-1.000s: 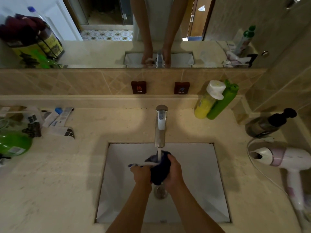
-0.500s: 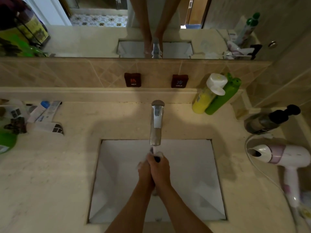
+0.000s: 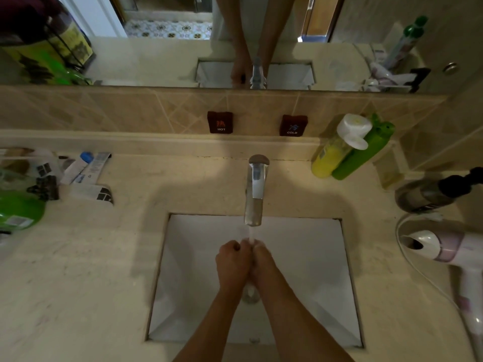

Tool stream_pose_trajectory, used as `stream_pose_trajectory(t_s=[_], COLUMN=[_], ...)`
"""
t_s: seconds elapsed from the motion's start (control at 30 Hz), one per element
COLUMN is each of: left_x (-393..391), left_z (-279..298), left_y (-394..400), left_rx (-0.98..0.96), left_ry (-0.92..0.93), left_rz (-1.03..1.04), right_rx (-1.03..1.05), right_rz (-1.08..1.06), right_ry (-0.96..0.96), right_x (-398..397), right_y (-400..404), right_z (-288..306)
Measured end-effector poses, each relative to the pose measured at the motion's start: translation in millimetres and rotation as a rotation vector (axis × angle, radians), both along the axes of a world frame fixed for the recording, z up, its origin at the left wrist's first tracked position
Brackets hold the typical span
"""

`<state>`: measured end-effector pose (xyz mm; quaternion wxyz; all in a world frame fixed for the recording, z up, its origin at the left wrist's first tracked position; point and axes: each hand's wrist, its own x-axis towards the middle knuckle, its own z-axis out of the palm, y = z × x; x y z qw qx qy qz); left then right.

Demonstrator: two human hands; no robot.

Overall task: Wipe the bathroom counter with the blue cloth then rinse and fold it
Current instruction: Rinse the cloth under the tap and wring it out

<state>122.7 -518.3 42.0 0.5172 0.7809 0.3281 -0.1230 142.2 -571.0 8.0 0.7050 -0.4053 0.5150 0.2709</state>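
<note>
My left hand (image 3: 232,263) and my right hand (image 3: 263,262) are pressed together over the white sink (image 3: 316,259), right under the chrome tap (image 3: 254,194). A thin stream of water (image 3: 251,234) falls onto my curled fingertips. The blue cloth is squeezed between the two hands and does not show. The beige bathroom counter (image 3: 78,283) runs around the sink on both sides.
Tubes and small packets (image 3: 83,176) and a green bottle (image 3: 18,210) lie on the left counter. At the back right lean a yellow bottle (image 3: 329,158) and a green one (image 3: 363,155). A dark pump bottle (image 3: 428,194) and a hairdryer (image 3: 449,249) lie at the right.
The dark cloth, bunched and plainly visible between my hands one second ago, has been squeezed in between them and is now hidden. My hands have closed together under the stream.
</note>
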Motion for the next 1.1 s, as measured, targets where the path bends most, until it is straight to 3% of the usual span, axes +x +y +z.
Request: stream_pose_trajectory(t_s=[0.1,0.3,0.47,0.53,0.63,0.73,0.9,1.1], left_x=[0,-8,1,10,20,21,13,22], left_z=[5,-10,4,0,1,1,2,-8], left_y=[10,26,17,12,4,-6,-8,-7], left_rx=[-0.107,-0.496,-1.015,-0.932,-0.649,-0.533,-0.638,-0.661], left_ry=[-0.045,0.139,0.188,0.187,0.092,0.047,0.153,0.132], left_rz=[0.12,0.529,0.488,0.444,0.348,0.213,0.131,0.21], right_rx=[0.015,0.08,0.13,0.076,-0.037,0.011,0.028,-0.271], right_rz=[-0.058,-0.287,-0.37,-0.324,-0.243,-0.248,-0.231,0.145], right_ry=[-0.015,-0.122,-0.261,-0.315,-0.379,-0.397,-0.432,-0.526], right_x=[2,-9,-16,-18,-18,-22,-29,-21], right_y=[-6,-1,-11,-16,-33,-39,-31,-24], right_z=[10,16,22,26,25,28,34,39])
